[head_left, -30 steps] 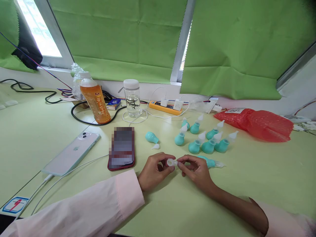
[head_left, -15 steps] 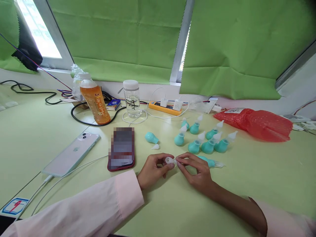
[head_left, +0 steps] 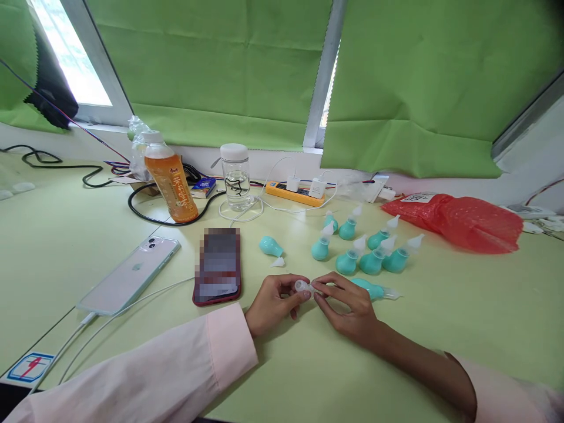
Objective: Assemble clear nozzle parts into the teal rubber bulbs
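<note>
L hand [head_left: 274,305] pinched the clear nozzle [head_left: 302,286] by its wide end, R hand [head_left: 348,306] fingertip-gripping its narrow end, all right of the red-cased phone [head_left: 218,267]; nozzle was prob. light, a bit bendy, best held by the rim.

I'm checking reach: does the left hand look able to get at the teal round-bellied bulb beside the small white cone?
Probably yes: only the cone lies between the left hand and the bulb, though that hand's fingers hold a translucent white plastic piece.
</note>
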Demonstrator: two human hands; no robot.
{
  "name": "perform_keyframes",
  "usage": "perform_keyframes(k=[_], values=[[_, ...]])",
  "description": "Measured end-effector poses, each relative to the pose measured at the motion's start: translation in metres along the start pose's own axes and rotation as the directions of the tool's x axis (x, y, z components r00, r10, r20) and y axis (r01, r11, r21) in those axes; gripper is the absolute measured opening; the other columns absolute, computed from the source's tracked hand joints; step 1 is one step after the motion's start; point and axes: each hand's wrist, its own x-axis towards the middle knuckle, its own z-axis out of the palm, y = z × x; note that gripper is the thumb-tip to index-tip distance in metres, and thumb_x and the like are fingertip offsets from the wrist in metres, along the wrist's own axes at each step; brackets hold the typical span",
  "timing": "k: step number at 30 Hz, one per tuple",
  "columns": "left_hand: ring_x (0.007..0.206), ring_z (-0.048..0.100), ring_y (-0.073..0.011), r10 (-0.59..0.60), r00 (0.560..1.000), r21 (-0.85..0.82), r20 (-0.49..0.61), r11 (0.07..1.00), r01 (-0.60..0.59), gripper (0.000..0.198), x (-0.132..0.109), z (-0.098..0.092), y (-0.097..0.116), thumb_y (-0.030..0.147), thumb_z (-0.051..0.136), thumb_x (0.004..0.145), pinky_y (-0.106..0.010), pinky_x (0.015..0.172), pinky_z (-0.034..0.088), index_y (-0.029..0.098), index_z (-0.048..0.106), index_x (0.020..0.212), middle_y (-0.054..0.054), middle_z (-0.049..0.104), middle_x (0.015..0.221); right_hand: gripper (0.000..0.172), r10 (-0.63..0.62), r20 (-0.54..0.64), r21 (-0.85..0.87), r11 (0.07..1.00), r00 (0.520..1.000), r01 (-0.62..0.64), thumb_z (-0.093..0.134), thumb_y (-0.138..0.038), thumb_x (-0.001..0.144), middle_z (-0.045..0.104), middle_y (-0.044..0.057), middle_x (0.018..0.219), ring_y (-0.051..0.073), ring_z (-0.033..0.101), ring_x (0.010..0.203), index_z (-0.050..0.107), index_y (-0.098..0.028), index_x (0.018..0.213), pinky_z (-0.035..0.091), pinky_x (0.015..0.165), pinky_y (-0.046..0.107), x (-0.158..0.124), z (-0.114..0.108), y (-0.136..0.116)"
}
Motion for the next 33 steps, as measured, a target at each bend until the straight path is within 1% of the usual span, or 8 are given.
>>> perform_keyframes(k=[5,8,12,15,19,23,27,33], values=[[0.046,0.045,-0.0072,0.017,1.0,-0.023,0.016,1.0,-0.017,0.035,0.0,-0.001,-0.002,0.036,0.059,0.069,-0.023,0.044,0.043,0.007,0.059,0.088,-0.001,0.051,0.059,0.038,-0.015,0.018,0.024,1.0,1.0,0.015,0.051,-0.008,0.072,0.055,0.009,0.091,0.019,0.054,0.084,0.054,-0.021,0.107,0.05,0.063,0.03,-0.003,0.002,-0.003],[0.047,0.047,-0.0082,0.014,1.0,-0.068,0.009,0.998,-0.013,0.034,0.001,-0.002,-0.001,0.034,0.061,0.068,-0.025,0.046,0.045,0.007,0.058,0.088,-0.003,0.053,0.062,0.037,0.117,0.039,0.166,0.979,0.992,-0.121,0.052,-0.011,0.072,0.053,0.008,0.094,0.018,0.054,0.084,0.055,-0.022,0.107,0.051,0.064,0.029,-0.003,0.002,-0.008],[0.059,0.053,-0.0122,0.029,0.999,-0.162,0.033,0.987,-0.023,0.032,0.001,-0.002,0.002,0.028,0.064,0.066,-0.027,0.054,0.047,0.009,0.058,0.091,-0.006,0.058,0.071,0.025,0.391,0.112,0.5,0.773,0.914,-0.391,0.054,-0.018,0.074,0.052,0.006,0.095,0.017,0.056,0.082,0.059,-0.025,0.098,0.053,0.06,0.027,0.001,0.002,-0.011],[0.066,0.055,-0.0149,0.034,0.998,-0.229,0.044,0.973,-0.024,0.031,0.0,-0.001,0.007,0.025,0.066,0.063,-0.028,0.057,0.048,0.01,0.06,0.089,-0.008,0.06,0.078,0.026,0.465,0.148,0.574,0.678,0.873,-0.459,0.059,-0.019,0.071,0.053,0.005,0.094,0.017,0.056,0.083,0.059,-0.024,0.097,0.053,0.061,0.028,0.003,0.003,-0.01],[0.066,0.056,-0.0156,-0.026,0.998,-0.299,0.054,0.953,0.041,0.032,-0.002,0.0,0.012,0.022,0.071,0.057,-0.03,0.06,0.047,0.009,0.061,0.085,-0.006,0.06,0.073,0.021,0.482,0.121,0.513,0.718,0.868,-0.47,0.06,-0.019,0.069,0.056,0.005,0.086,0.018,0.057,0.079,0.062,-0.022,0.09,0.053,0.06,0.029,0.002,0.003,-0.01],[0.063,0.057,-0.0153,-0.077,0.997,-0.334,0.032,0.939,0.083,0.035,-0.001,-0.002,0.01,0.024,0.07,0.058,-0.032,0.06,0.047,0.011,0.059,0.089,-0.007,0.061,0.077,0.02,0.456,0.08,0.475,0.764,0.886,-0.436,0.061,-0.018,0.068,0.057,0.003,0.08,0.017,0.057,0.076,0.063,-0.022,0.088,0.053,0.059,0.028,0.0,0.004,-0.01],[0.053,0.056,-0.0129,-0.129,0.988,-0.329,0.083,0.932,0.149,0.033,0.002,-0.005,0.008,0.026,0.069,0.061,-0.03,0.054,0.046,0.008,0.059,0.086,-0.008,0.062,0.07,0.018,0.436,0.086,0.458,0.781,0.896,-0.424,0.061,-0.019,0.068,0.059,0.003,0.076,0.016,0.057,0.075,0.064,-0.022,0.085,0.053,0.057,0.027,0.0,0.003,-0.011],[0.054,0.056,-0.0126,-0.194,0.971,-0.381,0.139,0.895,0.234,0.027,0.005,-0.008,0.01,0.021,0.07,0.058,-0.026,0.054,0.045,0.008,0.057,0.079,-0.007,0.062,0.067,0.017,0.422,0.087,0.415,0.808,0.903,-0.418,0.061,-0.02,0.068,0.059,0.003,0.073,0.015,0.058,0.07,0.064,-0.021,0.085,0.053,0.055,0.026,0.0,0.003,-0.012]])
